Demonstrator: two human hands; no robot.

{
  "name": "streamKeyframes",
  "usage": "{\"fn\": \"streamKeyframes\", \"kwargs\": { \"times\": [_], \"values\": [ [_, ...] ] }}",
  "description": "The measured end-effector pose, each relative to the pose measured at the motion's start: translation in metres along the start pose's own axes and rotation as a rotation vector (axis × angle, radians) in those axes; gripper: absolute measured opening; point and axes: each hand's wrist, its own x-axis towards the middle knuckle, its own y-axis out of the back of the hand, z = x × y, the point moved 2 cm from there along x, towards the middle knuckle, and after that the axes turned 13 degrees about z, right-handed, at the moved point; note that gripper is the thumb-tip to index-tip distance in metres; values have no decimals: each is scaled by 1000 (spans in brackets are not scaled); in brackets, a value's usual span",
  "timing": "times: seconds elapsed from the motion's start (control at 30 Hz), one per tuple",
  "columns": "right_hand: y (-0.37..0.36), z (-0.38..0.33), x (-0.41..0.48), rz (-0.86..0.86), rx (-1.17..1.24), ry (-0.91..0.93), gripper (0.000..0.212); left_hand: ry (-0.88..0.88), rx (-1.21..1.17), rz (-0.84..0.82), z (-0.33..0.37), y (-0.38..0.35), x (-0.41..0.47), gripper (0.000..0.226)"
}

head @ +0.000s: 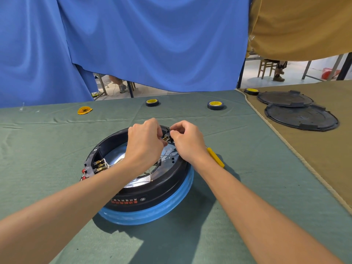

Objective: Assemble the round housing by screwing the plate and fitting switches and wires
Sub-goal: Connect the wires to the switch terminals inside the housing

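The round black housing (152, 195) with a blue lower rim lies on the green cloth in front of me. A shiny metal plate (169, 155) sits inside it. At the far wall a small black switch (168, 135) with brass terminals is mounted. My left hand (144, 141) has its fingers curled at the switch's terminals, pinching something thin there that I cannot make out. My right hand (187, 140) pinches the switch body from the right. Another switch with brass terminals and white wires (100, 165) sits in the housing's left wall.
A yellow-handled screwdriver (216, 157) lies just right of the housing, under my right wrist. Two tape rolls (152, 102) (215, 105) and a yellow scrap (84, 110) lie farther back. Two black round covers (301, 119) and a third roll (251, 91) lie on the tan cloth at right.
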Motion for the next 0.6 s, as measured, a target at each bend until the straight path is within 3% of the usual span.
{"fn": "streamKeyframes", "kwargs": {
  "times": [0.17, 0.3, 0.6],
  "values": [
    [-1, 0, 1, -15, -28, 14, 16, -22, 24, 44, 2, -2, -1, 46],
    [0, 0, 2, -14, -63, 0, 28, -63, 81, 51, 2, -7, 0, 45],
    [5, -2, 1, -10, -119, 45, 29, -138, 260, 22, 5, -9, 3, 20]
  ]
}}
